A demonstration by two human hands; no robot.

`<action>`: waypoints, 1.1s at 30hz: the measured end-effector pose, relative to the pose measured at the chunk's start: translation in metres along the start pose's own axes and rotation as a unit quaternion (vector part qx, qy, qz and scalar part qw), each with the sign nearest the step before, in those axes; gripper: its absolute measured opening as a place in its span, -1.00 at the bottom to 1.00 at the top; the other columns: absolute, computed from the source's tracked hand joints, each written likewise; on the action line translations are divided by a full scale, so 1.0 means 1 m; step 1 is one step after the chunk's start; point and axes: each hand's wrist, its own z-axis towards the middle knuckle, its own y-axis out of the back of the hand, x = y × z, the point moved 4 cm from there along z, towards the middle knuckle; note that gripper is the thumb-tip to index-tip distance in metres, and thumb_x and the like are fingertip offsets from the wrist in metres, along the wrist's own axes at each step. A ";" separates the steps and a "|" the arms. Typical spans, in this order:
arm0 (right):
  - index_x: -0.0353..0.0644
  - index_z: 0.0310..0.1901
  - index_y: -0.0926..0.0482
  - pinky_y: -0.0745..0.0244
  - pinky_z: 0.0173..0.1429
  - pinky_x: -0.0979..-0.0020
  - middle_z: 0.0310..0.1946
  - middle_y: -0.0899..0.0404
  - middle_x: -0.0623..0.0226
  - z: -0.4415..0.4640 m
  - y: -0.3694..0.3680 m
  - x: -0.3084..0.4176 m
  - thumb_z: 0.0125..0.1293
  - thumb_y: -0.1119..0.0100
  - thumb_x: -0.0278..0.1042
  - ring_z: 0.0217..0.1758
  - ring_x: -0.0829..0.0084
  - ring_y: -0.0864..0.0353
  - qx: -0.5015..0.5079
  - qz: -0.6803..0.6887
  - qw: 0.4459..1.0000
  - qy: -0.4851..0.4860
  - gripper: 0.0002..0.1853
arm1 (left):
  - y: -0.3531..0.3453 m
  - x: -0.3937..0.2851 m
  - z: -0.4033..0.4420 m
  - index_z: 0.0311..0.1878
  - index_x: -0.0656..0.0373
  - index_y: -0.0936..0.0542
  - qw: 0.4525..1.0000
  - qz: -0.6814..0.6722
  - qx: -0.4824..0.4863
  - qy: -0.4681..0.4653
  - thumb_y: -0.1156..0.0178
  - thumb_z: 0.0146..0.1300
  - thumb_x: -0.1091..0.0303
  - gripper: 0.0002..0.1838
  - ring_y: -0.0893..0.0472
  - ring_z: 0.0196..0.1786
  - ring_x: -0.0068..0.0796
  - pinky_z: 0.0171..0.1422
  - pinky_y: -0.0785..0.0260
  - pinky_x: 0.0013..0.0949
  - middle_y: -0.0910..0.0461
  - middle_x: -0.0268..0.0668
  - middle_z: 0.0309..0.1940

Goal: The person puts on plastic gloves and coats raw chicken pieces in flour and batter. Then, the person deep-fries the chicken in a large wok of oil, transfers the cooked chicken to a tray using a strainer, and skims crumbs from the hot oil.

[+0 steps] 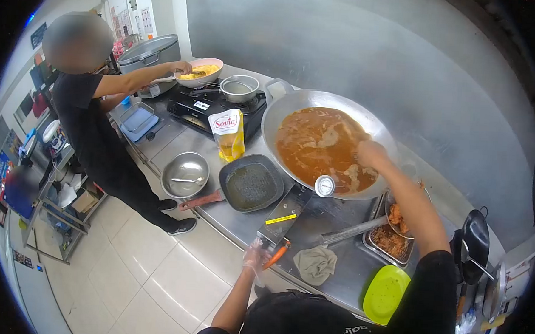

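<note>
A large wok (pixel 271 101) holds brown, foamy frying oil (pixel 308 130). My right hand (pixel 372 155) is over the oil's right side, its fingers curled closed; what they hold, if anything, is hidden. A round dial thermometer (pixel 324 185) sits at the wok's near rim. My left hand (pixel 254 257), in a clear plastic glove, is at the front end of the burner's metal body (pixel 282 218). Its fingers look closed there, but what they grip is unclear. Beside it is an orange handle or hose (pixel 277 255). Fried pieces (pixel 398 220) lie in a strainer (pixel 388 199) right of the wok.
A square pan (pixel 252 184), steel bowl (pixel 185 174) and Sovia oil pouch (pixel 228 135) stand left of the wok. A grey cloth (pixel 315 264) and green tray (pixel 386 294) lie near the front edge. A co-worker (pixel 91 111) stirs a pan of yellow food (pixel 199 72) at the left.
</note>
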 end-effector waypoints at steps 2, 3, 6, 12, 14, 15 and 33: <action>-0.28 -0.37 -0.63 -0.51 -0.13 0.20 -0.37 -0.60 -0.02 0.005 0.001 0.016 -0.01 -0.08 -0.47 -0.20 0.08 -0.61 -0.037 0.044 0.998 0.033 -0.82 | 0.002 0.000 0.005 -0.25 0.17 -0.43 1.000 0.000 0.011 -0.004 -0.05 0.25 -0.05 -0.60 -0.51 -0.61 -0.43 -0.52 -0.35 -0.38 -0.50 -0.24 -0.62; -0.22 -0.32 -0.64 -0.50 -0.09 0.19 -0.36 -0.60 -0.02 0.003 -0.001 0.023 -0.01 -0.07 -0.48 -0.19 0.09 -0.60 -0.018 0.059 0.998 0.030 -0.80 | 0.008 0.007 0.010 -0.24 0.15 -0.43 1.000 -0.001 0.014 -0.003 -0.08 0.22 -0.06 -0.59 -0.51 -0.62 -0.44 -0.52 -0.36 -0.40 -0.49 -0.26 -0.62; -0.07 -0.21 -0.66 -0.47 -0.03 0.20 -0.32 -0.61 0.02 0.011 -0.002 0.032 0.02 -0.04 -0.50 -0.19 0.10 -0.60 0.008 0.100 0.993 0.063 -0.71 | 0.012 0.019 0.019 -0.26 0.17 -0.44 1.000 -0.013 0.011 -0.026 -0.09 0.22 -0.08 -0.57 -0.52 -0.63 -0.42 -0.55 -0.37 -0.39 -0.50 -0.24 -0.63; 0.02 -0.12 -0.64 -0.46 -0.06 0.21 -0.29 -0.63 0.10 -0.026 0.018 0.038 0.13 -0.02 -0.44 -0.20 0.11 -0.60 -0.014 0.223 0.959 0.177 -0.69 | 0.008 0.011 0.015 -0.34 0.14 -0.42 1.000 -0.012 0.002 -0.009 -0.15 0.21 -0.03 -0.62 -0.51 -0.64 -0.43 -0.56 -0.40 -0.38 -0.49 -0.26 -0.63; 0.01 -0.12 -0.64 -0.46 -0.08 0.20 -0.29 -0.63 0.11 -0.047 0.023 0.033 0.14 -0.04 -0.43 -0.20 0.14 -0.60 -0.029 0.233 0.957 0.170 -0.71 | 0.010 0.017 0.021 -0.35 0.11 -0.43 0.999 -0.045 0.023 -0.005 -0.11 0.22 -0.06 -0.62 -0.51 -0.61 -0.45 -0.51 -0.41 -0.38 -0.48 -0.30 -0.62; -0.01 -0.11 -0.64 -0.46 -0.09 0.19 -0.29 -0.62 0.10 -0.061 0.029 0.029 0.14 -0.05 -0.43 -0.19 0.15 -0.61 -0.043 0.241 0.957 0.154 -0.72 | 0.009 0.021 0.023 -0.35 0.09 -0.43 0.998 -0.057 0.036 0.002 -0.10 0.23 -0.08 -0.61 -0.51 -0.60 -0.46 -0.48 -0.42 -0.39 -0.48 -0.32 -0.61; -0.05 -0.06 -0.60 -0.47 -0.16 0.16 -0.36 -0.60 0.07 -0.206 -0.015 -0.124 0.19 -0.04 -0.44 -0.27 0.09 -0.58 -0.184 0.242 0.952 0.031 -0.72 | -0.001 0.019 0.012 -0.30 0.07 -0.44 0.986 -0.108 0.096 0.085 0.08 0.31 -0.04 -0.64 -0.39 -0.58 -0.60 -0.56 -0.21 -0.60 -0.43 -0.44 -0.57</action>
